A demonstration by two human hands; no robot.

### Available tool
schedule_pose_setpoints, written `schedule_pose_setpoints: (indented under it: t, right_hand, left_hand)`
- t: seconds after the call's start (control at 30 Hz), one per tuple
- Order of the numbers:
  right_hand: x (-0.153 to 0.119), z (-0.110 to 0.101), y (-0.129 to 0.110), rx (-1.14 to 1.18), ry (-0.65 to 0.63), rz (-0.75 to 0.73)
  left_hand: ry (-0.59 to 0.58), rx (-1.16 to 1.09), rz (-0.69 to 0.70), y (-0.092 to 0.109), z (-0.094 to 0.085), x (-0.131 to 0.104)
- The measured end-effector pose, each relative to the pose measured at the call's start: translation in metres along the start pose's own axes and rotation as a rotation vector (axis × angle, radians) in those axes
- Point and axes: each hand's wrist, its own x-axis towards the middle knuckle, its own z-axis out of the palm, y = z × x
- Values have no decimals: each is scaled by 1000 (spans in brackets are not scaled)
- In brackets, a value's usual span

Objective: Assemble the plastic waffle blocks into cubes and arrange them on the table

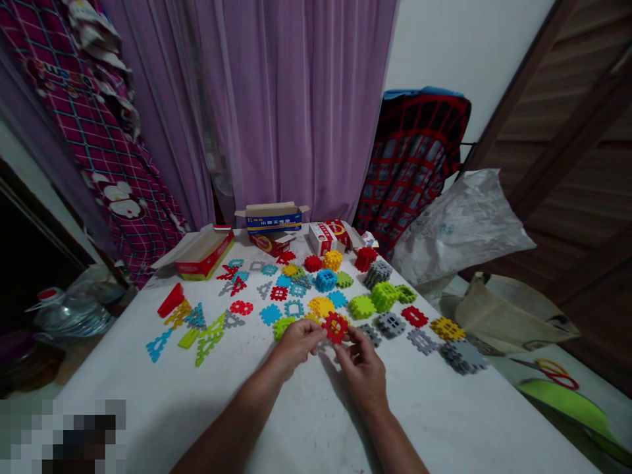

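Between my two hands, above the white table, is a red square building tile (336,327) with notched edges and a window-like middle. The fingers of my left hand (299,342) pinch its left edge. My right hand (363,368) grips the tile from the lower right. Just behind it lie yellow tiles (320,307) and a lime green tile (283,327), partly covered by my left hand. To the right of my hands are grey window tiles (390,324) and a stack of lime green tiles (384,297).
Several stacks and loose tiles spread over the table (207,408). Triangular pieces (210,338) lie at the left. Opened boxes stand at the back, a blue box (274,220) and a red box (205,255) among them. Scissors (550,373) lie beyond the right edge.
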Motion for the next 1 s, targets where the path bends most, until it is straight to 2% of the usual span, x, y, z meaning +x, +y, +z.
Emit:
schedule_pose_setpoints:
  t: [0.23, 0.47, 0.6, 0.8, 1.0]
  right_hand:
    - [1, -2, -1, -133, -8, -134]
    - [2, -2, -15, -232, 62, -192]
    - [1, -1, -19, -113, 30, -47]
    - [6, 4, -27, 182, 19, 347]
    - [8, 4, -28, 349, -7, 547]
  left_hand:
    - [-14, 54, 11, -3, -3, 2]
    - [-29, -46, -16, 1, 0, 0]
    - [-40, -103, 0, 0, 2, 1]
    - [-39, -109, 27, -3, 5, 1]
    - [-74, -49, 73, -6, 10, -1]
